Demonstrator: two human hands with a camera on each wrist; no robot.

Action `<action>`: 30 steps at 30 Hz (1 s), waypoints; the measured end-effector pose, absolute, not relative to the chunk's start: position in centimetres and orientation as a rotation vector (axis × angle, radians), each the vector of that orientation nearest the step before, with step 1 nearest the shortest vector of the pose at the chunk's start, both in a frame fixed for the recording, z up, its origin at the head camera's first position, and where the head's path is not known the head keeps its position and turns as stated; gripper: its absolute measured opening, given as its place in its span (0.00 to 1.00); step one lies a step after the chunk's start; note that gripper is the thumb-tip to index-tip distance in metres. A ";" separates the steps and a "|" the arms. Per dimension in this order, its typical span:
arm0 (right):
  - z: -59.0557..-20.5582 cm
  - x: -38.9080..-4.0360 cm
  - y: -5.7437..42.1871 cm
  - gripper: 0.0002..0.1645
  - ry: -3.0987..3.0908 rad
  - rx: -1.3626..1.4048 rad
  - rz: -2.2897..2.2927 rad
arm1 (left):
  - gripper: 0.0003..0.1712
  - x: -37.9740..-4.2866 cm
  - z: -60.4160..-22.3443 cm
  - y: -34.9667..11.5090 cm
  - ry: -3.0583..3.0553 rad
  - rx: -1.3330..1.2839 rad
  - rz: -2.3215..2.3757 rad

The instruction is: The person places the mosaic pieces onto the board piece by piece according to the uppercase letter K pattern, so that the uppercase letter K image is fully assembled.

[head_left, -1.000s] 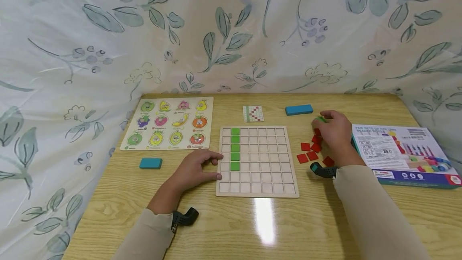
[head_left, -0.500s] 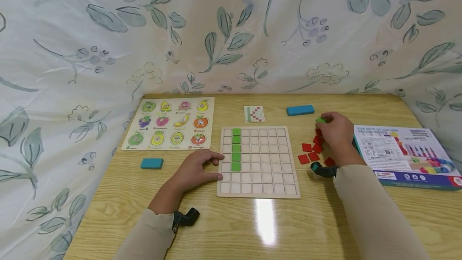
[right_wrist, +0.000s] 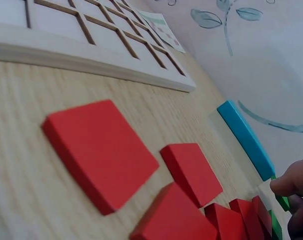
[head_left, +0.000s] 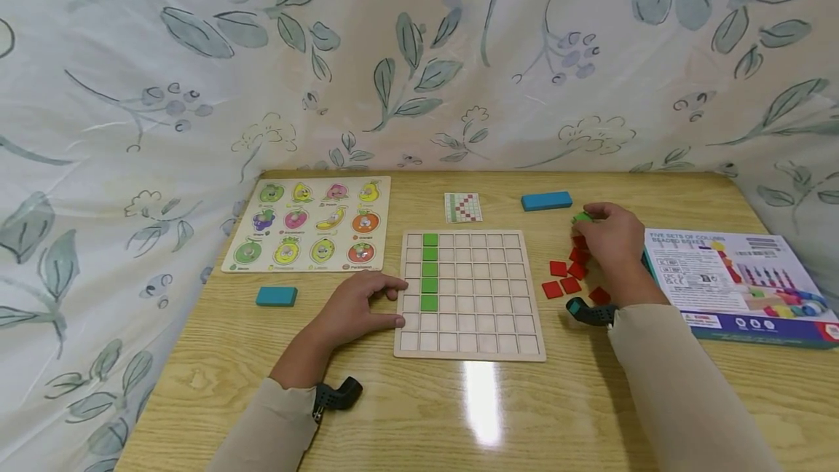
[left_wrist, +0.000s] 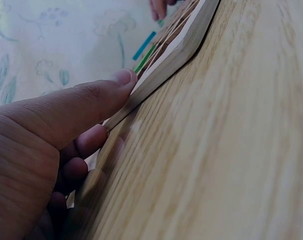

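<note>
At the wooden grid board (head_left: 481,321), my left hand (head_left: 350,312) touches the left edge with thumb and fingertips. The left wrist view shows the thumb (left_wrist: 99,97) against the board's rim. Green square tiles (head_left: 429,285) fill several cells of the board's second column. On the right, my right hand (head_left: 615,239) pinches a green tile (head_left: 582,217) between thumb and fingers, above a loose group of red square tiles (head_left: 553,289). Another green tile (right_wrist: 275,226) shows beside the red ones in the right wrist view, partly hidden.
A small pattern card (head_left: 463,207) lies behind the board. One blue block (head_left: 547,201) stands at the back, another teal block (head_left: 276,296) at the left. A fruit puzzle board (head_left: 306,224) lies back left, a printed box (head_left: 741,282) at the right. Patterned cloth hangs behind.
My right hand stays over the tiles at the right, its fingers shifting slightly around the green tile. The left hand remains at the board's edge. The head view shifts slightly.
</note>
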State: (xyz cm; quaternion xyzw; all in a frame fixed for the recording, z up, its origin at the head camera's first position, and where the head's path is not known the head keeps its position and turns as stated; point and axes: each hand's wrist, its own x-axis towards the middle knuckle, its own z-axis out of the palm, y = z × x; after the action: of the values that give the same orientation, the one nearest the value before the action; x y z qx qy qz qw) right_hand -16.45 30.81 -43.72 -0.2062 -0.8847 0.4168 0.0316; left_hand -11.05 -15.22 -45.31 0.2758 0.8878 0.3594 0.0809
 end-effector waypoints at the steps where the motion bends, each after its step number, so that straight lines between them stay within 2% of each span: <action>1: -43.6 -16.4 30.7 0.31 -2.727 -0.637 1.294 | 0.30 -11.1 -45.3 -15.3 2.655 0.825 1.074; 8: -42.8 -15.9 29.6 0.31 -2.719 -0.629 1.380 | 0.30 -11.1 -45.4 -15.4 2.654 0.833 1.085; 19: -41.3 -14.5 27.4 0.29 -2.741 -0.412 1.408 | 0.30 -11.3 -45.4 -15.4 2.652 0.843 1.083; 30: -40.4 -13.0 24.9 0.23 -2.770 -0.123 1.403 | 0.30 -11.3 -45.5 -15.5 2.643 0.837 1.073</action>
State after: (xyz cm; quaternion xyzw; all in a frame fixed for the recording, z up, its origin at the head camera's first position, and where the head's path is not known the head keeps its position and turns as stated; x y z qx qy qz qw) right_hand -12.96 24.89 -40.41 -0.0395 -0.8912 0.4516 0.0172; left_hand -11.30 -15.49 -45.50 0.2805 0.8858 0.3599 0.0845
